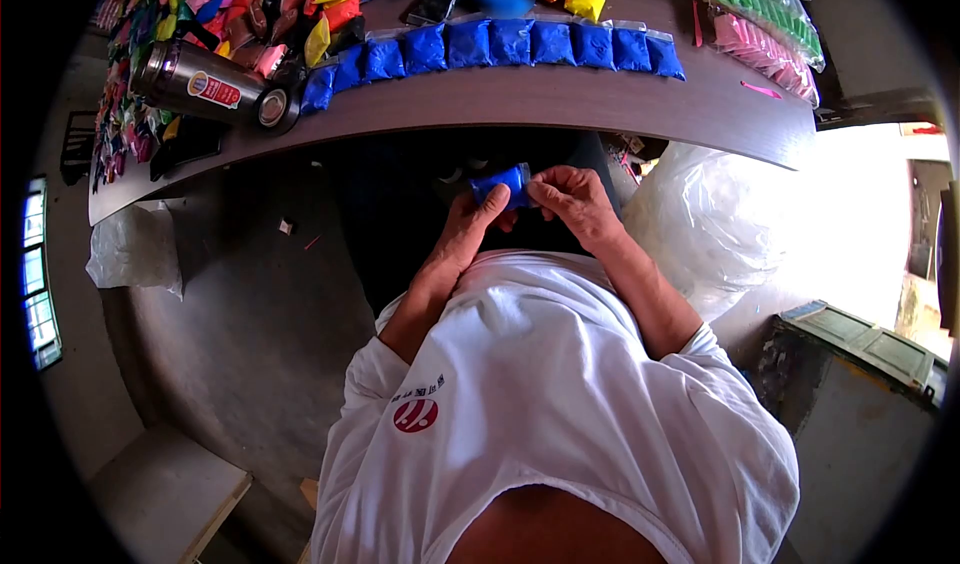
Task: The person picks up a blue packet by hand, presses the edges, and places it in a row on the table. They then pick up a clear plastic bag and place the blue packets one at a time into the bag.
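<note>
A small clear packet with blue filling (513,183) is held over my lap, just below the table's front edge. My left hand (473,219) grips its left side, the thumb pressed on the front. At the packet's right end, the thumb and fingers of my right hand (575,202) pinch the clear edge. On the table (560,104) in front of me, several similar blue packets (511,43) lie side by side in a long row.
A steel flask (205,84) lies on the table's left, beside a heap of coloured packets (215,4). Bags of green pieces (760,9) and pink pieces (765,54) lie at the right. A large clear plastic bag (700,224) stands right of my legs.
</note>
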